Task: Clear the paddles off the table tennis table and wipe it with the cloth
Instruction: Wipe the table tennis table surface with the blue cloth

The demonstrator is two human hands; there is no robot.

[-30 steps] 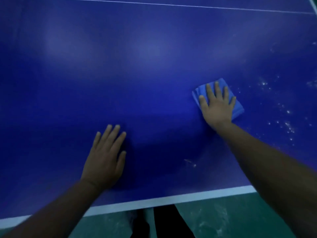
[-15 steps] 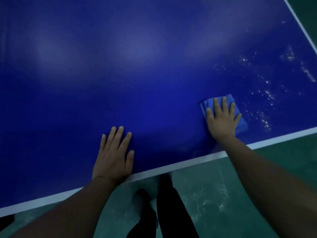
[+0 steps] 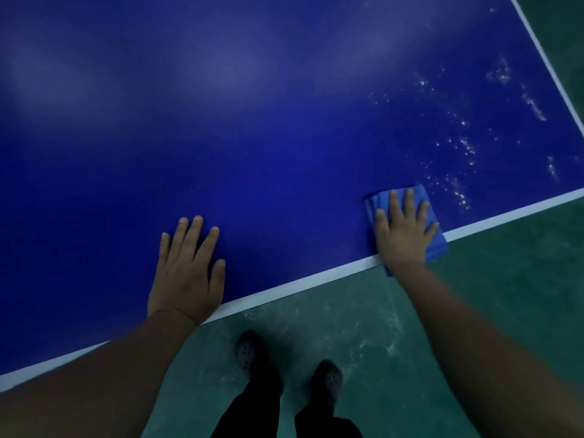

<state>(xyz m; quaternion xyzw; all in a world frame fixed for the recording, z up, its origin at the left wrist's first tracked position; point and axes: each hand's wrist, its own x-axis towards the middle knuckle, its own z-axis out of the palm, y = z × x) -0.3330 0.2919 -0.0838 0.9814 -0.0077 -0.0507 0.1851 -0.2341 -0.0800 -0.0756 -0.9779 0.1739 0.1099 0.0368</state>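
**Q:** where's the cloth sitting, and what are your hands doing?

**A:** The blue cloth (image 3: 437, 240) is folded up and lying right under my right hand (image 3: 403, 233), at the near edge of the table (image 3: 284, 128). My fingers are straight and spread, palm flat, just pressing down on it, no gripping. The corner of the cloth by my wrist sticks out past the white edge line (image 3: 300, 284) and hangs over the floor (image 3: 505, 279). My left hand (image 3: 186, 273) is well off to the left of that one, also flat on the blue surface with the fingers straight and a bit apart, holding nothing, heel of the palm on the white line.

**Q:** any bins or trays around? anything you can't make out?

**A:** No container anywhere in the shot, so nothing to report there. Beyond and to the right of my right hand there's a scatter of whitish specks (image 3: 464, 153) on the table; can't tell if it's dust or droplets. Most of the cloth is hidden under my palm, so I can't say how many folds it has. The far part of the table is cut off at the top, and it's all dim and a bit blurry. Below my hands I see my dark shoes (image 3: 246, 355) and trouser legs, cut off at the bottom.
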